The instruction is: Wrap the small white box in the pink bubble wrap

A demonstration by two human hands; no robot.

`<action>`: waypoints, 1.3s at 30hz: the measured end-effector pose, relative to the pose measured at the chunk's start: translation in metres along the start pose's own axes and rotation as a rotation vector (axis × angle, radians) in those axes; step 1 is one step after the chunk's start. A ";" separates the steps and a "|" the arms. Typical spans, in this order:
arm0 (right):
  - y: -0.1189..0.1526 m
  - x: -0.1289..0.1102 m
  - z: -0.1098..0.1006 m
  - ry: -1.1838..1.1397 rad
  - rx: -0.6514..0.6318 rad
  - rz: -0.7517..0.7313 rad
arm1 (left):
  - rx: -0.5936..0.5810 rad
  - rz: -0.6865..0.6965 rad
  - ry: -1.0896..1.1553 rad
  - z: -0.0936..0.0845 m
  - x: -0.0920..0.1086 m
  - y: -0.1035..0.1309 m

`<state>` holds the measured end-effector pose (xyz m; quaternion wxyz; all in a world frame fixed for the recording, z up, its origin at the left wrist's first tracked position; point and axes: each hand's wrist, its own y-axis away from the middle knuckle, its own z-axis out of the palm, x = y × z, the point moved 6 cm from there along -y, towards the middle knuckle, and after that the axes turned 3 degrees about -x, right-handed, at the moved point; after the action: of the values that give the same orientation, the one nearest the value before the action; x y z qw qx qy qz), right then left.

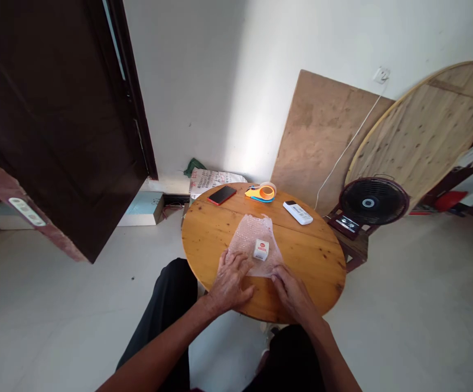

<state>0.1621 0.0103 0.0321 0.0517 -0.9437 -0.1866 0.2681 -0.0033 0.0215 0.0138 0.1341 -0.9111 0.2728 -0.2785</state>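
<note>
A sheet of bubble wrap [242,234] lies flat on the round wooden table, and a small white box [261,250] with red print rests on it. My left hand [230,282] lies with its fingers spread over the near left edge of the sheet. At the near right corner, my right hand [292,291] has its thumb and fingertips closed on the edge of the bubble wrap. The box sits just beyond both hands, touched by neither.
Along the table's [318,245] far side are a phone [222,195], an orange and blue tape dispenser [262,192] and a white remote-like device [298,212]. A black fan [373,201] stands right of the table. Boards [326,125] lean on the wall; a dark door [56,109] is left.
</note>
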 end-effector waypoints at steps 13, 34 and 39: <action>-0.044 0.040 -0.019 0.006 0.148 0.142 | -0.001 -0.179 0.309 -0.004 -0.041 -0.068; -0.050 0.052 -0.009 0.081 0.213 0.283 | -0.058 -0.406 0.976 0.050 -0.055 -0.094; -0.043 0.042 -0.006 0.114 0.197 0.152 | -0.055 -0.355 0.991 0.046 -0.050 -0.092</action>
<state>0.1843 0.0660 0.0252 0.1340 -0.9592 -0.0842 0.2342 0.0276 0.1300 -0.0090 -0.0840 -0.7056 0.1520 -0.6870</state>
